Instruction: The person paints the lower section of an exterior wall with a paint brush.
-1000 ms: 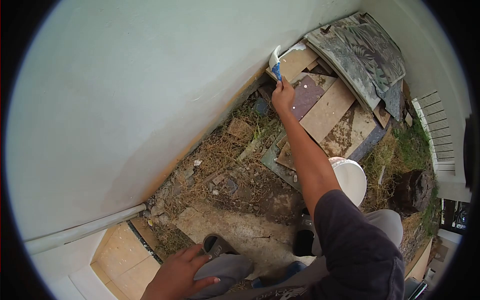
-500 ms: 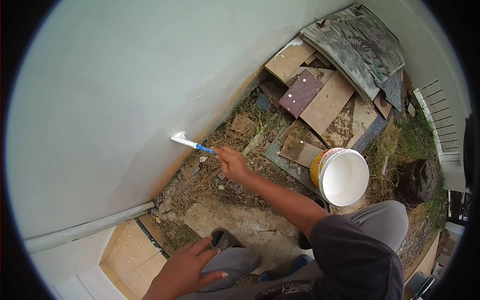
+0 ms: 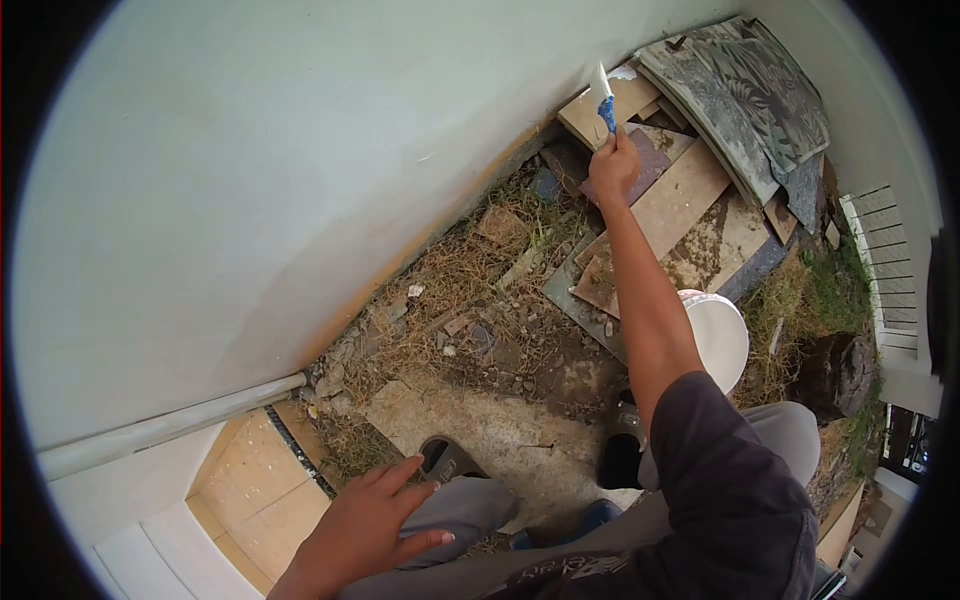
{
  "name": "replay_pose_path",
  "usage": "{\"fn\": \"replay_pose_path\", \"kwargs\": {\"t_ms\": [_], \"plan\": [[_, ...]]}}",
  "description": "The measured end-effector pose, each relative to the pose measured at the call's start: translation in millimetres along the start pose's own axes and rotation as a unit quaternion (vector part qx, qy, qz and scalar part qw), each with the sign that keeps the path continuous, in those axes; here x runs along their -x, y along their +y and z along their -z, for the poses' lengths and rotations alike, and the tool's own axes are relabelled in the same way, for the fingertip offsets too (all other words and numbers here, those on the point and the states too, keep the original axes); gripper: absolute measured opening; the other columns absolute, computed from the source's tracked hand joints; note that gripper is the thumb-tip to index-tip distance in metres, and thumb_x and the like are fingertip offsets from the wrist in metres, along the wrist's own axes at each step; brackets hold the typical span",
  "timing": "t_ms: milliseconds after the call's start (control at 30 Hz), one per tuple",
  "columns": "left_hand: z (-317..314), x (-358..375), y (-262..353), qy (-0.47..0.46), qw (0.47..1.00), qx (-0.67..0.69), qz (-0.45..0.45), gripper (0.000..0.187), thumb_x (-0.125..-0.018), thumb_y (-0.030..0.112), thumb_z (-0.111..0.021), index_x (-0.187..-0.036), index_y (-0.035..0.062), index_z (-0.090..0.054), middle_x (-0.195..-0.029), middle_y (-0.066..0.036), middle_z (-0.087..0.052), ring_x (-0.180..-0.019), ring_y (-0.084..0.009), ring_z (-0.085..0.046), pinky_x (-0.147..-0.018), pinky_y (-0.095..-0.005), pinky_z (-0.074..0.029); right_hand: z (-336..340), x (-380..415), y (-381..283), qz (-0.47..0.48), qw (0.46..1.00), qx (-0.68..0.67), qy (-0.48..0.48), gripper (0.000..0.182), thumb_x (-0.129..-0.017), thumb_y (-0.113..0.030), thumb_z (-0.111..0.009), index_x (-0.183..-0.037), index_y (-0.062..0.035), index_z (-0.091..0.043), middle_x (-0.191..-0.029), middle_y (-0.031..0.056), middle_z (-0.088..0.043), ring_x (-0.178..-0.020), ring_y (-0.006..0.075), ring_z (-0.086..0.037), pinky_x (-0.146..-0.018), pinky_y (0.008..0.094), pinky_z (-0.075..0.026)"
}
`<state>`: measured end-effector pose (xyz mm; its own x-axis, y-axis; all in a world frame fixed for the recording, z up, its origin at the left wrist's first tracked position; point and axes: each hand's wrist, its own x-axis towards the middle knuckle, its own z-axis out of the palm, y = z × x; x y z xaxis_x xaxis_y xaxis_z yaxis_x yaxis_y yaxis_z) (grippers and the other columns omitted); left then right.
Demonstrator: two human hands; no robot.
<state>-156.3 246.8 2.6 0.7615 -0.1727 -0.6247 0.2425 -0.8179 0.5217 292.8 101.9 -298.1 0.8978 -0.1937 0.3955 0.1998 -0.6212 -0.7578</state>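
My right hand (image 3: 614, 168) is closed around the blue handle of a paintbrush (image 3: 605, 100), arm stretched far forward. White paint coats the brush's bristles, which are at the lower part of the pale wall (image 3: 300, 160), over the far end of the tile pile. Over my knee at the lower left, my left hand (image 3: 365, 522) hovers with its fingers spread and nothing in it. A white paint bucket (image 3: 722, 340) stands right of my right forearm, which covers part of it.
Stacked tiles (image 3: 680, 195) and weathered panels (image 3: 735, 95) lie along the wall. Dry grass and rubble (image 3: 470, 290) cover the ground before me. A pipe (image 3: 180, 425) runs along the wall base at left, beside a tiled step (image 3: 255, 490). A dark stump (image 3: 835, 375) stands at right.
My right hand has swung the paintbrush forward and right, from the wall's lower middle to above the tile pile. My forearm now overlaps the bucket. My left hand has barely moved.
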Motion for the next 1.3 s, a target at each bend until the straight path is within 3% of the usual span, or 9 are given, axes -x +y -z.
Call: {"fn": "replay_pose_path", "kwargs": {"t_ms": [167, 233, 300, 567, 733, 900, 1033, 1133, 1300], "plan": [[-4, 9, -2, 0.030, 0.999, 0.007, -0.012, 0.060, -0.087, 0.052, -0.067, -0.118, 0.0005, -0.065, -0.136, -0.024, -0.052, -0.122, -0.0413, -0.053, -0.101, -0.0458, -0.045, -16, 91, -40, 0.076, 0.988, -0.123, -0.060, 0.027, -0.094, -0.009, -0.056, -0.119, -0.0006, -0.065, -0.087, 0.0185, -0.064, -0.076, 0.0367, -0.062, -0.069, 0.0449, -0.048], [-4, 12, -1, 0.049, 0.998, -0.003, -0.026, 0.061, -0.087, 0.053, -0.066, -0.117, 0.0002, -0.064, -0.136, -0.024, -0.052, -0.122, -0.0403, -0.053, -0.100, -0.0450, -0.045, -11, 149, -70, 0.081, 0.975, -0.173, -0.109, 0.029, -0.098, -0.008, -0.054, -0.123, 0.0024, -0.062, -0.084, 0.0138, -0.062, -0.070, 0.0234, -0.058, -0.063, 0.0376, -0.046], [-6, 15, 1, 0.055, 0.998, 0.000, -0.032, 0.061, -0.087, 0.053, -0.066, -0.117, 0.0006, -0.064, -0.136, -0.024, -0.051, -0.122, -0.0401, -0.053, -0.100, -0.0448, -0.045, 3, 203, -107, 0.096, 0.954, -0.242, -0.151, 0.030, -0.098, -0.004, -0.053, -0.126, 0.0039, -0.061, -0.085, 0.0119, -0.060, -0.068, 0.0213, -0.056, -0.061, 0.0346, -0.045], [-10, 24, 2, 0.051, 0.998, -0.003, -0.037, 0.058, -0.088, 0.052, -0.065, -0.117, 0.0016, -0.063, -0.136, -0.024, -0.051, -0.120, -0.0397, -0.053, -0.100, -0.0447, -0.045, 45, 359, -219, 0.081, 0.882, -0.335, -0.320, 0.037, -0.092, -0.001, -0.057, -0.129, 0.0020, -0.059, -0.089, 0.0143, -0.059, -0.067, 0.0307, -0.060, -0.056, 0.0397, -0.048], [-10, 29, 3, 0.056, 0.997, -0.005, -0.044, 0.058, -0.089, 0.050, -0.065, -0.118, 0.0010, -0.063, -0.136, -0.025, -0.051, -0.120, -0.0395, -0.053, -0.099, -0.0440, -0.045, 52, 430, -273, 0.184, 0.817, -0.335, -0.431, 0.042, -0.085, 0.001, -0.063, -0.126, 0.0004, -0.061, -0.088, 0.0130, -0.058, -0.074, 0.0325, -0.061, -0.063, 0.0402, -0.050], [-8, 34, -1, 0.071, 0.997, 0.007, -0.043, 0.057, -0.089, 0.050, -0.064, -0.119, 0.0012, -0.062, -0.135, -0.024, -0.051, -0.120, -0.0387, -0.053, -0.099, -0.0444, -0.046, 34, 410, -258, 0.264, 0.815, -0.335, -0.393, 0.044, -0.080, 0.003, -0.063, -0.124, -0.0019, -0.062, -0.087, 0.0113, -0.057, -0.074, 0.0305, -0.061, -0.063, 0.0407, -0.051], [-12, 39, -6, 0.053, 0.997, 0.003, -0.051, 0.056, -0.091, 0.050, -0.062, -0.120, 0.0017, -0.061, -0.137, -0.024, -0.050, -0.120, -0.0373, -0.053, -0.098, -0.0446, -0.046, 18, 314, -187, 0.240, 0.876, -0.269, -0.320, 0.041, -0.082, 0.006, -0.060, -0.122, -0.0037, -0.064, -0.086, 0.0124, -0.061, -0.067, 0.0300, -0.059, -0.058, 0.0387, -0.048], [-14, 41, -11, 0.046, 0.998, -0.002, -0.045, 0.056, -0.092, 0.050, -0.060, -0.120, 0.0020, -0.061, -0.138, -0.023, -0.049, -0.121, -0.0365, -0.052, -0.098, -0.0444, -0.046, 27, 245, -137, 0.213, 0.927, -0.204, -0.232, 0.030, -0.091, 0.000, -0.059, -0.120, -0.0023, -0.065, -0.086, 0.0118, -0.062, -0.065, 0.0230, -0.059, -0.055, 0.0349, -0.047], [-18, 46, -15, 0.049, 0.998, 0.005, -0.042, 0.054, -0.093, 0.049, -0.058, -0.119, 0.0011, -0.060, -0.138, -0.024, -0.049, -0.123, -0.0356, -0.050, -0.099, -0.0438, -0.044, 26, 192, -87, 0.127, 0.981, -0.111, -0.100, 0.027, -0.095, -0.004, -0.057, -0.121, 0.0026, -0.063, -0.085, 0.0143, -0.062, -0.069, 0.0266, -0.059, -0.062, 0.0375, -0.048]]}}
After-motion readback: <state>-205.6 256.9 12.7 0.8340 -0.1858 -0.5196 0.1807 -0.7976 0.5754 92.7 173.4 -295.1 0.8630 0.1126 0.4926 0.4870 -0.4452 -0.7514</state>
